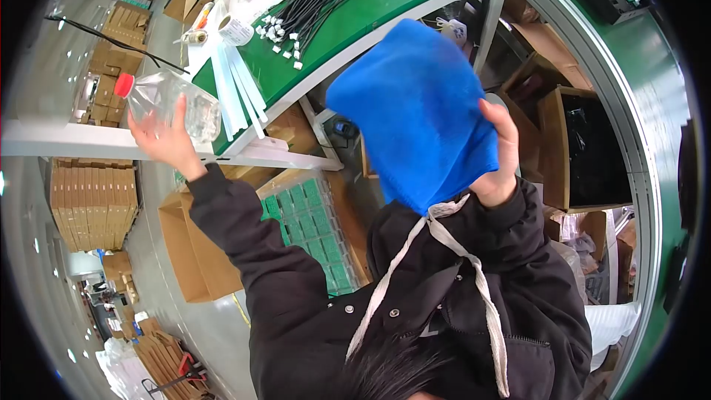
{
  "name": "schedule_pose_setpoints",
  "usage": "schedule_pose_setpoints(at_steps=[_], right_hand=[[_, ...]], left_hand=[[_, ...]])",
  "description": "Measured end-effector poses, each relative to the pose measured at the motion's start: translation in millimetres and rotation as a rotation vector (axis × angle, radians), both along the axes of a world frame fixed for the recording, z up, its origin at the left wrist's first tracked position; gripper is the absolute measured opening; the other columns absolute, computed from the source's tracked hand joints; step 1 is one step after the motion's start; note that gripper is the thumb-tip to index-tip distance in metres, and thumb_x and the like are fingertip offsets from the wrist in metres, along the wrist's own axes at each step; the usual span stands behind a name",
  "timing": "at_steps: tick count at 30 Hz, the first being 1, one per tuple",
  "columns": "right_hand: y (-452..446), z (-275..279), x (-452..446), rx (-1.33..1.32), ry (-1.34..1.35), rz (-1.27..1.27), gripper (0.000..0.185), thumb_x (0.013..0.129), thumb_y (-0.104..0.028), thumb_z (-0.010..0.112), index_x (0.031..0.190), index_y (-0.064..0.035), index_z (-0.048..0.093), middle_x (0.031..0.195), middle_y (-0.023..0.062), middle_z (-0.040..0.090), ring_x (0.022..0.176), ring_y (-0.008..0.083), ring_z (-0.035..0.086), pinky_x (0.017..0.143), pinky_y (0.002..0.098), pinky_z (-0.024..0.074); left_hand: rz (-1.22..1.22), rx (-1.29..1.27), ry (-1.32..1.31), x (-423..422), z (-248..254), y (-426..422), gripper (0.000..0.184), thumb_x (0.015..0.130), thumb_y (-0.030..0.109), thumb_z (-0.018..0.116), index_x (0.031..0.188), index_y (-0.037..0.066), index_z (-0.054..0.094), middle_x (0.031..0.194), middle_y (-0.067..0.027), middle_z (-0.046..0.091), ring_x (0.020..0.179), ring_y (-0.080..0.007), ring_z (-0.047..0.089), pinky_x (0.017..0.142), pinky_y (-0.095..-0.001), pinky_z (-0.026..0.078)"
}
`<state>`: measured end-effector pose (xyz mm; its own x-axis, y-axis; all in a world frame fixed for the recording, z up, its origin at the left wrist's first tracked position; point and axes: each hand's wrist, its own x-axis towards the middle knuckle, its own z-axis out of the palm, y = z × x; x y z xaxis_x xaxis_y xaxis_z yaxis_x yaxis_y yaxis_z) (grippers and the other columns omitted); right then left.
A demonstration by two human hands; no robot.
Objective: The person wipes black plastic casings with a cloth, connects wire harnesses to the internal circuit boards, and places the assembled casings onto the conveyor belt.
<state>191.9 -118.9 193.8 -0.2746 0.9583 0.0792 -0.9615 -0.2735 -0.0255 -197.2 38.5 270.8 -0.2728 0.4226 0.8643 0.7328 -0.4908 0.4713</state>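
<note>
My left hand (169,137) is wrapped round a clear plastic bottle (194,107) with a red cap (124,85), at the left end of the green table (348,26). The bottle lies tilted, its cap to the left. On the right, my right hand (500,155) grips a blue cloth (418,104) by its right side, with the thumb on top. The cloth is spread out in front of my chest and hides part of the table's edge.
Black cables with white connectors (315,7), pale strips (235,92) and a white roll (235,30) lie on the table. Below stand an open carton (194,252) and a box of green parts (311,226). Another carton (555,148) stands right, beside a curved metal rail (629,126).
</note>
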Motion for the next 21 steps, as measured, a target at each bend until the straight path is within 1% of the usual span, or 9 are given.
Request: schedule_pose_setpoints(at_steps=[3,8,12,14,17,18,19,20,21], right_hand=[[-2.9,-8.2,22.1,0.001,-0.130,-0.163,0.039,0.084,-0.018,0.053,0.117,0.0017,0.052,0.112,0.0148,0.059,0.101,0.0286,0.058,0.091,0.0426,0.0447],[-6.4,-14.3,66.1,-0.076,-0.266,-0.412,0.035,0.086,-0.018,0.054,0.115,0.0018,0.053,0.107,0.0134,0.062,0.093,0.0249,0.062,0.085,0.0360,0.0488],[-21.4,-7.9,89.6,-0.117,-0.523,-0.688,0.039,0.087,-0.015,0.054,0.124,-0.0030,0.047,0.119,0.0128,0.054,0.105,0.0220,0.055,0.092,0.0344,0.0435],[-27.0,2.0,110.6,-0.159,-0.538,-0.765,0.054,0.086,-0.011,0.054,0.137,-0.0110,0.037,0.131,0.0120,0.045,0.117,0.0176,0.046,0.099,0.0305,0.0363],[-62.9,3.8,155.9,-0.179,-0.755,-1.010,0.061,0.085,-0.009,0.052,0.141,-0.0136,0.030,0.119,0.0095,0.050,0.106,0.0150,0.050,0.095,0.0281,0.0375],[-80.0,9.3,169.7,-0.207,-0.841,-1.073,0.061,0.085,-0.008,0.052,0.142,-0.0132,0.029,0.116,0.0090,0.051,0.102,0.0144,0.051,0.093,0.0279,0.0387],[-97.8,15.6,182.3,-0.250,-0.920,-1.146,0.062,0.085,-0.008,0.052,0.142,-0.0130,0.028,0.113,0.0085,0.053,0.100,0.0140,0.052,0.091,0.0276,0.0406],[-115.0,28.3,191.5,-0.299,-1.025,-1.232,0.058,0.083,-0.006,0.053,0.138,-0.0115,0.036,0.112,0.0066,0.053,0.099,0.0142,0.052,0.089,0.0275,0.0421],[-136.2,31.2,208.0,-0.366,-1.094,-1.277,0.051,0.082,-0.006,0.054,0.133,-0.0096,0.043,0.110,0.0058,0.054,0.099,0.0143,0.052,0.089,0.0271,0.0420]], left_hand=[[0.387,0.005,0.125,-30.6,-13.5,47.2,0.088,0.050,0.023,0.090,0.122,0.000,0.044,0.102,-0.0122,0.052,0.089,-0.0260,0.052,0.082,-0.0416,0.042],[0.690,-0.005,0.189,-78.4,-51.7,94.4,0.096,0.048,0.043,0.088,0.120,-0.002,0.043,0.099,-0.0164,0.054,0.093,-0.0332,0.050,0.081,-0.0422,0.039],[0.637,0.015,0.290,-86.1,-53.4,92.3,0.092,0.057,0.045,0.083,0.117,-0.009,0.039,0.109,-0.0244,0.049,0.103,-0.0388,0.048,0.094,-0.0444,0.036],[0.859,-0.006,0.416,-93.9,-63.8,100.1,0.093,0.066,0.051,0.075,0.116,-0.017,0.035,0.111,-0.0295,0.047,0.105,-0.0407,0.047,0.096,-0.0441,0.036],[0.614,0.080,0.389,-85.5,-59.7,91.6,0.102,0.070,0.052,0.072,0.122,-0.022,0.022,0.117,-0.0360,0.040,0.110,-0.0437,0.044,0.098,-0.0449,0.036],[0.771,-0.038,0.377,-94.6,-69.3,95.9,0.112,0.069,0.058,0.069,0.125,-0.024,0.017,0.115,-0.0378,0.042,0.105,-0.0455,0.049,0.092,-0.0429,0.043],[0.734,0.025,0.433,-87.6,-63.8,89.0,0.112,0.070,0.058,0.069,0.124,-0.025,0.017,0.111,-0.0378,0.045,0.097,-0.0450,0.054,0.084,-0.0423,0.048],[0.709,0.096,0.458,-91.2,-67.4,92.1,0.103,0.069,0.050,0.074,0.120,-0.022,0.022,0.112,-0.0373,0.042,0.097,-0.0453,0.050,0.087,-0.0477,0.043],[0.649,0.143,0.382,-103.2,-78.6,102.7,0.091,0.076,0.047,0.069,0.128,-0.012,0.026,0.100,-0.0369,0.048,0.082,-0.0419,0.055,0.074,-0.0434,0.048]])
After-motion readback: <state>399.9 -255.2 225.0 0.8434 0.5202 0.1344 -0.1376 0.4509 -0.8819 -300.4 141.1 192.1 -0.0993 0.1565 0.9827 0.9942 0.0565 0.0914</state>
